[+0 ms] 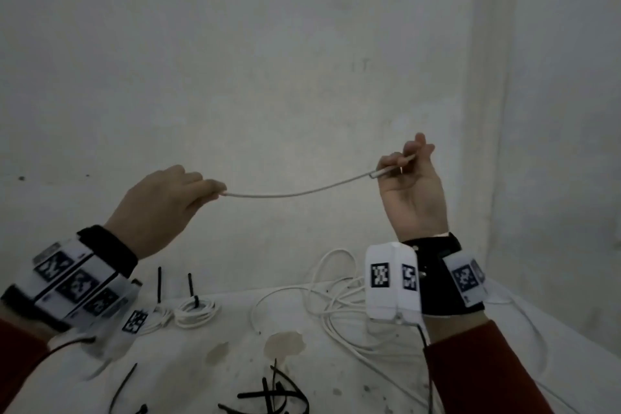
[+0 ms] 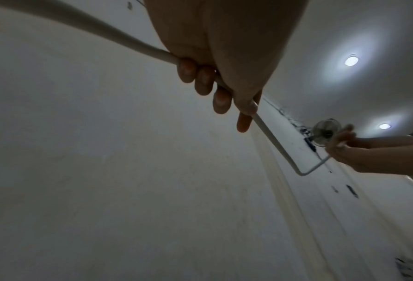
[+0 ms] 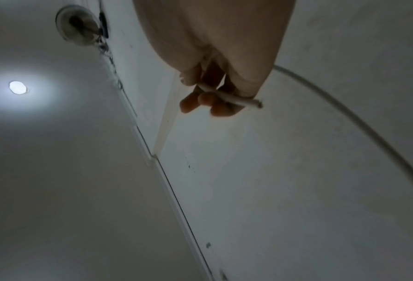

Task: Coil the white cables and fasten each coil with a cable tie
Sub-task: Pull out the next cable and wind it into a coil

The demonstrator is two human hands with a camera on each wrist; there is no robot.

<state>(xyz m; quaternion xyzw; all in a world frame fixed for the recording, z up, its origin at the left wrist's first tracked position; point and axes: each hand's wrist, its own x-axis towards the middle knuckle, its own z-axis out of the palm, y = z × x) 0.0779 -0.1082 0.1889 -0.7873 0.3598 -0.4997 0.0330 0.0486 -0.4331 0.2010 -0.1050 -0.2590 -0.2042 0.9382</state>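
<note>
- White cable (image 1: 302,192) runs in a shallow sag between the two raised hands, held up in front of the wall, well above the desk.
- Right hand (image 1: 411,191) pinches the cable's end between thumb and fingers (image 3: 207,99); the right wrist view shows the tip poking out just past them and the rest curving away.
- Left hand (image 1: 158,208) has its fingers (image 2: 201,79) curled round the cable further along, and the left wrist view shows the cable passing through the fist and out behind it.
- Judged from this, the step in hand is the start of a new coil: one end is found and a first length is drawn straight.
- The next move calls for bringing the left hand's length over to the right hand to lay a first loop, with the turns kept even and the trailing part free of snags.
- Below, near the left wrist, a finished coil (image 1: 196,309) lies on the desk with a black cable tie (image 1: 191,286) standing up from it.
- To the right, loose white cables (image 1: 336,299) sprawl in a tangle, not yet coiled.
- Spare black ties (image 1: 272,390) lie at the near edge of the desk (image 1: 235,339), whose pale top is stained.
- Beyond is a plain off-white wall (image 1: 302,44); the wrist views show a ceiling light (image 2: 351,60) and a small wall fan (image 2: 325,131).
</note>
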